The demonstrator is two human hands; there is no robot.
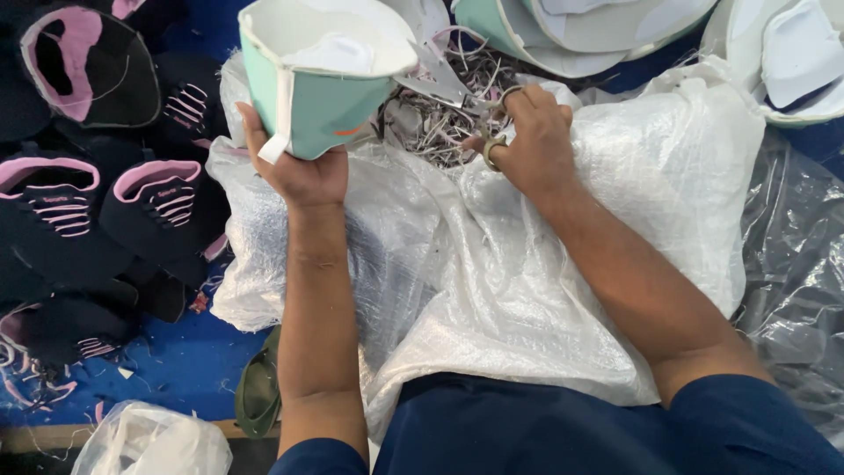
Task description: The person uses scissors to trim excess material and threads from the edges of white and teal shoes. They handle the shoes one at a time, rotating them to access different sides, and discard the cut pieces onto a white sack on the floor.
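Left hand [299, 167] up top, fingers wrapped round a mint-green shoe upper [321, 79] with white lining, held tilted just above a white woven sack [545, 290] spread over the lap. Right hand [527, 145] beside it, fingers hooked through the loops of scissors [457, 97], blades pointing at the upper's edge and just about touching it. Pile of trimmed scraps [440, 123] sitting in the sack right under the blades. Stack of black-and-pink uppers [88, 193] off to the left on blue floor [176, 361]. More mint uppers [563, 31] along the top, clear plastic [800, 255] on the right.
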